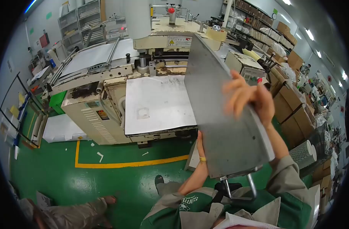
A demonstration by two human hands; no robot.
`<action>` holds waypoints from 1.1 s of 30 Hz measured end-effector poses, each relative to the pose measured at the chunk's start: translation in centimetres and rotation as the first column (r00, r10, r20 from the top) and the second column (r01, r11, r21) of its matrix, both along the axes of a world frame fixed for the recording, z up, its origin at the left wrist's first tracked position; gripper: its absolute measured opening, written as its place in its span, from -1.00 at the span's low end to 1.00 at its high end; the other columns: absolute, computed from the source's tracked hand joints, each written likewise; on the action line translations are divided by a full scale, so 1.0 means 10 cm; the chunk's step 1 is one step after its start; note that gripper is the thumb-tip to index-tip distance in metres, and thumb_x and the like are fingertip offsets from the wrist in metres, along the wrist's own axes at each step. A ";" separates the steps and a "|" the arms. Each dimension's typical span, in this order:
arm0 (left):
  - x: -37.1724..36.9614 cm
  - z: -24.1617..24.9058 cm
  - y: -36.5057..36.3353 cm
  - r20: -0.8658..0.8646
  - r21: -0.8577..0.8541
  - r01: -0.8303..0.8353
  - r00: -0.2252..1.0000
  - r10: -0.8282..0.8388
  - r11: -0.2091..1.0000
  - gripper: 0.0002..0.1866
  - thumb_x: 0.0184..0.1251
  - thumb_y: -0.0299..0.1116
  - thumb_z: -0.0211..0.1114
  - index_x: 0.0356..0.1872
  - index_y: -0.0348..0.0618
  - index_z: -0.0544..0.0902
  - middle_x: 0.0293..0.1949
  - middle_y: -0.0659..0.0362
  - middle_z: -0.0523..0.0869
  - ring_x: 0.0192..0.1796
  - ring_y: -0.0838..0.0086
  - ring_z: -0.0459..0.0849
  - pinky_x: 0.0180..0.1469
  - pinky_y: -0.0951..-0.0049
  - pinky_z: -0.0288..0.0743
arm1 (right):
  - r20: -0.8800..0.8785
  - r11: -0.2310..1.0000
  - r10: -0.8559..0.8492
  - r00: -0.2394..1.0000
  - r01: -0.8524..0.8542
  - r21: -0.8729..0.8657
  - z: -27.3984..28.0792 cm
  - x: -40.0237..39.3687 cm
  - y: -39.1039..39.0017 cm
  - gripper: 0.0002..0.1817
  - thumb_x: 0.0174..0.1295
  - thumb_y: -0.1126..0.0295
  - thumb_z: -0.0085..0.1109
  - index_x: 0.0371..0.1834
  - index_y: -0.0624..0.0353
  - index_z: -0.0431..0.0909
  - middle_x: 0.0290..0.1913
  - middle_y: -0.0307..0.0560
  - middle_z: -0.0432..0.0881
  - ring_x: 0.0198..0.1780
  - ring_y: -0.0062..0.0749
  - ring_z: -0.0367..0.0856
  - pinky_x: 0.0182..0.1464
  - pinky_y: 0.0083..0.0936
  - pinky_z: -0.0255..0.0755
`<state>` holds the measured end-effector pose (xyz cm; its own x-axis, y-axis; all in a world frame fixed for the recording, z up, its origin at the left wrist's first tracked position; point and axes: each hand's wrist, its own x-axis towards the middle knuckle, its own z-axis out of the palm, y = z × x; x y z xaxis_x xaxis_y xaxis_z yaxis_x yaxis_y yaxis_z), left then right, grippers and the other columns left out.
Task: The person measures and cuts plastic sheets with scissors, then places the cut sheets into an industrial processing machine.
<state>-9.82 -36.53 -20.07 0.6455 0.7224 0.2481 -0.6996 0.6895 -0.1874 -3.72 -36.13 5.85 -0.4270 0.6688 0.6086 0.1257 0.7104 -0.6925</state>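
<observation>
A long grey metal plate [224,110] with a folded edge stands tilted in front of me. A bent metal handle [251,187] sticks out at its near end. My left hand [200,144], with a yellow band at the wrist, grips the plate's left edge; most of its fingers are hidden behind the metal. Over the upper right edge is my right hand [252,95], its fingers apart and blurred by motion against the plate's face. Beyond the plate, a white sheet [157,105] with smudges lies on the bed of a cream machine [86,118].
Cardboard boxes [290,101] and shelving line the right side. A green bin [58,102] stands left of the machine. Yellow tape [132,164] marks the green floor, where white scraps lie. At lower left another person's sleeve [75,213] shows.
</observation>
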 end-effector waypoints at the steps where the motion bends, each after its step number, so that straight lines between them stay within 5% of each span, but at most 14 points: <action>1: -0.01 -0.02 0.00 -0.078 -0.027 0.003 0.997 -0.005 1.000 -0.35 0.37 0.13 -0.08 0.24 -0.22 0.35 0.13 -0.01 0.50 0.19 0.17 0.47 0.23 0.14 0.35 | 0.129 0.996 0.046 0.991 -0.056 0.072 0.02 -0.07 0.04 -0.48 0.34 0.13 -0.46 -0.61 0.12 0.44 -0.32 -0.13 0.52 -0.23 -0.35 0.44 0.12 -0.44 0.13; 2: -0.02 -0.07 -0.01 -0.163 -0.059 0.004 0.987 -0.013 0.998 -0.33 0.37 0.15 -0.08 0.25 -0.23 0.33 0.13 0.00 0.50 0.20 0.18 0.46 0.22 0.15 0.36 | 0.250 0.982 0.086 0.964 -0.124 0.142 0.07 -0.17 0.08 -0.44 0.34 0.15 -0.46 -0.77 0.09 0.37 -0.57 -0.22 0.51 -0.40 -0.35 0.44 0.07 -0.41 0.16; 3: -0.02 -0.25 0.05 -0.499 -0.002 -0.103 0.862 0.088 0.995 -0.38 0.41 0.07 -0.15 0.27 -0.22 0.28 0.15 0.00 0.48 0.20 0.20 0.46 0.20 0.16 0.40 | 0.272 0.988 -0.002 0.962 -0.039 0.147 0.06 -0.41 0.06 -0.42 0.32 0.19 -0.44 -0.89 0.07 0.27 -0.76 -0.30 0.39 -0.52 -0.32 0.39 0.05 -0.36 0.17; 5: -0.33 -0.15 -0.04 -0.746 0.154 -0.179 0.624 0.234 0.972 -0.40 0.41 0.02 -0.13 0.28 -0.23 0.25 0.16 -0.03 0.45 0.20 0.17 0.46 0.19 0.14 0.40 | 0.274 0.980 0.018 0.962 -0.071 0.187 -0.01 -0.75 0.20 -0.47 0.29 0.23 -0.35 -0.89 0.10 0.25 -0.76 -0.19 0.41 -0.55 -0.24 0.38 -0.08 -0.31 0.24; 9: -1.51 0.53 -0.69 -0.532 0.602 -0.519 0.306 0.789 0.607 -0.43 0.40 -0.07 -0.10 0.29 -0.25 0.20 0.18 -0.09 0.39 0.19 0.13 0.44 0.19 0.11 0.39 | 0.614 0.911 -0.040 0.788 -0.224 0.347 -0.47 -1.47 0.43 -0.62 0.17 0.25 -0.19 -0.77 0.15 0.37 -0.70 0.09 0.46 -0.56 0.08 0.42 -0.28 -0.13 0.29; 11: -1.87 0.78 -0.87 -0.410 0.627 -0.627 0.240 0.880 0.463 -0.44 0.40 -0.12 -0.08 0.30 -0.26 0.17 0.20 -0.12 0.36 0.19 0.10 0.43 0.19 0.09 0.39 | 0.707 0.908 -0.034 0.707 -0.274 0.317 -0.79 -1.80 0.44 -0.63 0.13 0.25 -0.17 -0.76 0.15 0.43 -0.64 0.11 0.53 -0.50 0.08 0.51 -0.23 -0.13 0.35; 13: -1.98 0.84 -0.80 -0.473 0.475 -0.710 0.292 0.831 0.519 -0.44 0.39 -0.17 -0.07 0.31 -0.27 0.14 0.21 -0.15 0.33 0.19 0.08 0.43 0.19 0.07 0.38 | 0.754 0.916 0.002 0.656 -0.305 0.262 -1.18 -2.01 0.46 -0.61 0.15 0.25 -0.17 -0.75 0.18 0.46 -0.65 0.10 0.53 -0.52 0.01 0.50 -0.18 -0.22 0.34; 15: -1.95 0.72 -0.67 -0.624 0.063 -0.793 0.442 0.644 0.606 -0.42 0.38 0.03 -0.14 0.19 -0.26 0.35 0.09 -0.07 0.51 0.10 0.12 0.54 0.10 0.10 0.48 | 0.817 0.925 0.018 0.576 -0.320 0.205 -1.37 -2.13 0.58 -0.61 0.16 0.25 -0.17 -0.69 0.19 0.52 -0.59 0.12 0.57 -0.47 0.00 0.54 -0.14 -0.25 0.36; 18: -2.06 0.07 -0.46 -0.629 0.002 -0.798 0.468 0.620 0.603 -0.48 0.37 -0.09 -0.13 0.17 -0.27 0.38 0.06 -0.03 0.55 0.09 0.15 0.56 0.14 0.12 0.44 | 0.894 0.949 0.062 0.444 -0.304 0.085 -1.62 -2.18 0.72 -0.56 0.19 0.20 -0.21 -0.60 0.20 0.62 -0.47 0.19 0.62 -0.34 0.05 0.61 -0.04 -0.20 0.38; 21: -1.91 0.17 -0.31 -0.586 0.050 -0.823 0.434 0.684 0.566 -0.48 0.35 -0.18 -0.17 0.24 -0.26 0.35 0.15 0.00 0.50 0.17 0.17 0.49 0.23 0.12 0.34 | 0.830 0.979 0.046 0.556 -0.191 0.074 -1.71 -2.08 0.83 -0.52 0.24 0.11 -0.23 -0.54 0.20 0.62 -0.41 0.16 0.64 -0.30 0.05 0.59 -0.03 -0.19 0.37; 24: -1.94 0.01 -0.35 -0.499 0.189 -0.769 0.461 0.734 0.611 -0.45 0.35 -0.23 -0.20 0.34 -0.18 0.24 0.25 0.00 0.40 0.25 0.16 0.41 0.30 0.15 0.25 | 0.385 0.976 -0.010 0.923 -0.075 0.206 -1.32 -1.47 0.68 -0.74 0.27 0.22 0.01 -0.30 0.19 0.58 -0.27 0.03 0.61 -0.23 -0.03 0.54 -0.06 -0.25 0.36; 28: -2.14 -0.04 -0.38 -0.778 0.444 -0.653 0.059 0.625 0.614 -0.46 0.40 -0.30 -0.09 0.38 -0.18 0.12 0.17 -0.04 0.45 0.18 0.30 0.48 0.17 0.39 0.40 | 0.255 0.927 -0.373 0.892 0.367 0.075 -1.38 -0.04 0.69 -0.86 0.18 0.46 0.11 -0.24 0.26 0.57 -0.24 -0.07 0.61 -0.17 -0.33 0.58 -0.09 -0.47 0.43; 31: -2.34 -0.06 -0.35 -0.755 0.593 -0.593 -0.174 0.633 0.544 -0.54 0.42 -0.28 -0.02 0.28 -0.21 0.24 0.28 -0.04 0.34 0.25 0.25 0.41 0.24 0.30 0.31 | 0.348 0.657 -0.721 0.599 0.750 0.071 -1.68 1.19 0.73 -0.80 0.17 0.43 0.14 -0.17 0.27 0.58 -0.20 -0.01 0.62 -0.18 -0.27 0.60 -0.09 -0.44 0.43; 33: -2.42 0.03 -0.30 -0.747 0.642 -0.551 -0.292 0.598 0.533 -0.58 0.41 -0.32 -0.01 0.23 -0.22 0.29 0.28 -0.03 0.35 0.26 0.23 0.40 0.25 0.28 0.28 | 0.443 0.575 -0.785 0.433 0.776 0.261 -1.85 1.68 0.69 -0.74 0.07 0.31 0.21 -0.23 0.22 0.62 -0.22 0.02 0.61 -0.15 -0.12 0.58 -0.08 -0.40 0.43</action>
